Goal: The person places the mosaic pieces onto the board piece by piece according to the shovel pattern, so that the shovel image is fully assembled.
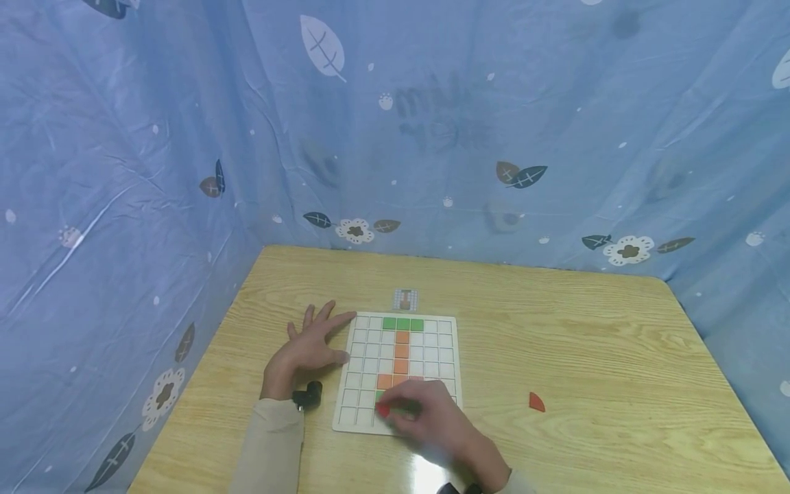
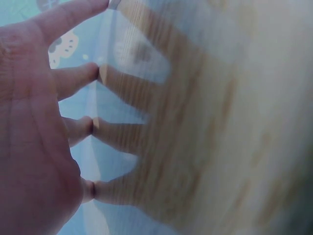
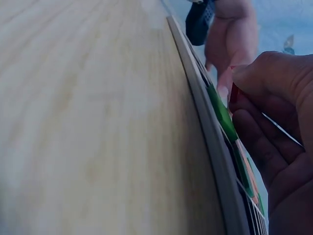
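Observation:
A white gridded board (image 1: 364,398) lies on the table, with green tiles (image 1: 403,324) in its top row and a column of orange tiles (image 1: 402,350) running down to a wider orange row. My right hand (image 1: 435,418) pinches a small red piece (image 1: 382,409) between thumb and fingertips over the lower part of the board. In the right wrist view the red piece (image 3: 234,92) stands on edge near a green tile (image 3: 222,112). My left hand (image 1: 310,343) is spread at the board's left edge, its index finger and thumb touching that edge. The right hand hides several lower cells.
A second red piece (image 1: 536,402), shaped like a quarter circle, lies on the wooden table (image 1: 586,343) to the right. Behind the board is a small picture card (image 1: 405,300) with a grid pattern. Blue patterned curtains (image 1: 444,137) stand along the table's back and sides.

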Demonstrator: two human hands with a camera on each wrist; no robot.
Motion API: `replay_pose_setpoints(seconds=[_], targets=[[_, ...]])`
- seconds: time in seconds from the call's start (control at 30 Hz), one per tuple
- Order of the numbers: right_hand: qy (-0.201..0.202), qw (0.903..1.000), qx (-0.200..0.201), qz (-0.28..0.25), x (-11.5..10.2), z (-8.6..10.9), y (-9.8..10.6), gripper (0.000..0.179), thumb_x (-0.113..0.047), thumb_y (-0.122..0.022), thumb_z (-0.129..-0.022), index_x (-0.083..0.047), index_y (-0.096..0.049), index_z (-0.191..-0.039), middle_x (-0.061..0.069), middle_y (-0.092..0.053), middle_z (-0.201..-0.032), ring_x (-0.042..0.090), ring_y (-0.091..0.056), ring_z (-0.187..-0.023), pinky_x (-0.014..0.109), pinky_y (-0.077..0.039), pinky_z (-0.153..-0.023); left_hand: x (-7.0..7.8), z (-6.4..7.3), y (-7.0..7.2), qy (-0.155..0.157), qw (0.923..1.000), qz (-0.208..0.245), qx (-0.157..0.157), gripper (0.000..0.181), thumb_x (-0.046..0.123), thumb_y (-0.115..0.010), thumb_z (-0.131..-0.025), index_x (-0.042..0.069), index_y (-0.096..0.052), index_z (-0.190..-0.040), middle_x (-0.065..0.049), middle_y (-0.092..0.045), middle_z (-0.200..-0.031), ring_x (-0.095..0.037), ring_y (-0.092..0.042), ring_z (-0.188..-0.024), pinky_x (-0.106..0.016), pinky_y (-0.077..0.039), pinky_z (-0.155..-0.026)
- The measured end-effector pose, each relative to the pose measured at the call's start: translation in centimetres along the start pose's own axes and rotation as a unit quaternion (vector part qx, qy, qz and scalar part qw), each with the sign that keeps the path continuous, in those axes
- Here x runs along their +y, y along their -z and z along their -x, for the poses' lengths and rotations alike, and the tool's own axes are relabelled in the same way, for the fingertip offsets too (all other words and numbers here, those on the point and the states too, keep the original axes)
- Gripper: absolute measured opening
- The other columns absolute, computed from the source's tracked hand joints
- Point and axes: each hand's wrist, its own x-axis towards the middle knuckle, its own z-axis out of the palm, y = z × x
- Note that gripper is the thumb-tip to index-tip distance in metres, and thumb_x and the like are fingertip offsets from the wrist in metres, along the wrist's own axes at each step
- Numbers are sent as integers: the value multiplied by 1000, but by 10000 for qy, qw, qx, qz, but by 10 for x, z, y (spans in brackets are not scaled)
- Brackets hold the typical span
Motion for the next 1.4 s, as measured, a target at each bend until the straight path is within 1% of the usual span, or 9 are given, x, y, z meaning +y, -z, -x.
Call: replay_pose_setpoints(seconds=[0.1,0.23,0.33,0.5,0.63,0.77,0.93,1.0,1.4], targets=[[-121,9998,-55,153,-1,1,-1,21,-7,-82,-95,-19,-83,-112,-12,-81,-107,3,-73,-102,27,-62,-93,0,0,1,-20,10000,-25,8,88,18,-83,-86,28,-48,-167,-21,-10,-184,-59,11,-166,-89,15,-118],[-394,9990,-159,117,-2,1,-3,21,-6,-82,-95,-19,-84,-112,-11,-81,-108,2,-73,-103,27,-62,-94,0,-1,1,-49,10000,-66,-12,88,20,-83,-87,27,-48,-167,-21,-9,-184,-60,11,-165,-90,14,-118],[-458,9988,-182,82,-3,2,-4,22,-4,-81,-95,-18,-83,-112,-9,-81,-108,3,-73,-102,27,-63,-93,0,-1,1,-62,10000,-71,-28,88,20,-83,-87,26,-48,-167,-21,-9,-184,-61,10,-165,-90,14,-118],[-213,9995,-149,195,-5,4,-6,25,-1,-80,-93,-17,-82,-112,-6,-80,-106,4,-71,-95,23,-62,-83,0,0,1,-66,10000,-30,-14,88,19,-82,-87,26,-48,-167,-21,-9,-184,-60,11,-166,-90,15,-118],[-51,9994,-130,331,-5,4,-7,25,-1,-81,-93,-17,-82,-112,-7,-79,-104,1,-69,-93,21,-61,-82,1,0,1,-113,9999,-50,25,88,20,-83,-86,26,-49,-167,-22,-10,-184,-61,10,-165,-90,13,-118],[111,9989,-100,443,-4,5,-8,26,0,-81,-92,-16,-82,-112,-7,-79,-105,2,-70,-95,19,-61,-84,1,0,1,-106,9999,-73,16,88,21,-83,-87,27,-48,-167,-22,-10,-184,-61,9,-165,-90,13,-118],[506,9968,-10,622,-4,5,-9,27,2,-81,-90,-14,-81,-112,-5,-80,-106,4,-72,-98,15,-60,-88,-1,0,2,-85,9999,-59,-4,88,20,-82,-87,27,-47,-168,-21,-9,-184,-60,10,-166,-90,14,-118],[584,9960,4,679,-4,5,-9,27,3,-82,-90,-14,-81,-111,-4,-80,-106,4,-73,-98,14,-59,-89,-1,0,1,-87,9999,-61,-9,89,20,-82,-87,27,-47,-168,-21,-9,-184,-60,11,-166,-90,14,-118],[752,9900,14,1190,-4,4,-11,24,0,-84,-89,-14,-82,-107,-6,-81,-103,3,-72,-97,11,-56,-90,0,1,2,-79,10000,-22,-9,89,19,-83,-86,27,-47,-168,-22,-10,-184,-60,10,-165,-90,14,-118]])
